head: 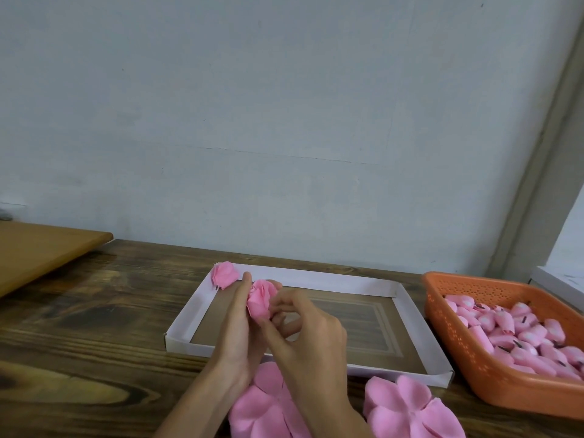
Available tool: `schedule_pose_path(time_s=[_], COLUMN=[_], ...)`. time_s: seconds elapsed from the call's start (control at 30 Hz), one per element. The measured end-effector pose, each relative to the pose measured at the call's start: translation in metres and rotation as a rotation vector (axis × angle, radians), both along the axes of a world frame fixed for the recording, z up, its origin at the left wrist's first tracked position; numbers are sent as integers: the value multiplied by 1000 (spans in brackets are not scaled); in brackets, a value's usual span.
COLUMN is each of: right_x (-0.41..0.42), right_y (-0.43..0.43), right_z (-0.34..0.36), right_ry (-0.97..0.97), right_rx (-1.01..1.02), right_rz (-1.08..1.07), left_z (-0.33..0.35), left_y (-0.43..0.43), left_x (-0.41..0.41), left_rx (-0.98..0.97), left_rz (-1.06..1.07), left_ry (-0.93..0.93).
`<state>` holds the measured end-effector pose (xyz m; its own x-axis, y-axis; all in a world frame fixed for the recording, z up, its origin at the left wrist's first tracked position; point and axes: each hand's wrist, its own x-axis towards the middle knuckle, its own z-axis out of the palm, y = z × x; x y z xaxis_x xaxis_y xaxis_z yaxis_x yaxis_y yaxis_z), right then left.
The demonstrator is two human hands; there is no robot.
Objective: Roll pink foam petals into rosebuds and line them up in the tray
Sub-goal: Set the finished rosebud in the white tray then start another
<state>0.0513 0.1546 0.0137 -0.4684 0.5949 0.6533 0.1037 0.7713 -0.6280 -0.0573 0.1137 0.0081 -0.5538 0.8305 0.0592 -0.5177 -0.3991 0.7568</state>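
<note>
A pink foam rosebud (259,300) is held upright over the left part of the white-rimmed tray (407,298). My left hand (240,330) grips it from the left, thumb and fingers extended along its side. My right hand (303,333) pinches its lower edge with curled fingers. One finished rosebud (224,275) lies in the tray's far left corner. Flat pink foam petal sheets (407,406) and another petal pile (262,409) lie on the table in front of the tray, partly under my forearms.
An orange perforated basket (458,330) at the right holds several small pink foam cores with dark stems. A lighter wooden board (41,251) lies at the far left. The dark wooden table (94,327) meets a pale wall behind.
</note>
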Motion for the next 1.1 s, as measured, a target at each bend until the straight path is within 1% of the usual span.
schedule_pose_path(time_s=[0.2, 0.33, 0.43, 0.5, 0.7, 0.83, 0.93, 1.03, 1.1], right_x=[-3, -2, -3, -4, -4, -3, -3, -4, -3], right_y=[1, 2, 1, 1, 2, 1, 0, -2, -4], right_z=[-3, -3, -6, -8, -6, -2, -1, -1, -1], right_ry=[52, 34, 26, 27, 84, 120, 134, 143, 153], right_rx=[-86, -93, -66, -72, -139, -224, -270, -236, -156], right_rz=[7, 12, -12, -12, 43, 131, 162, 148, 98], left_z=[-1, -1, -1, -1, 4, 5, 3, 3, 3], left_y=[0, 0, 0, 0, -1, -3, -4, -4, -4], left_x=[4, 4, 4, 4, 6, 6, 6, 4, 4], left_rx=[-15, -18, -92, -121, -58, -16, -24, 0, 40], left_rz=[-15, -19, 29, 50, 49, 13, -9, -38, -76], left_ry=[23, 0, 15, -7, -29, 18, 19, 11, 10])
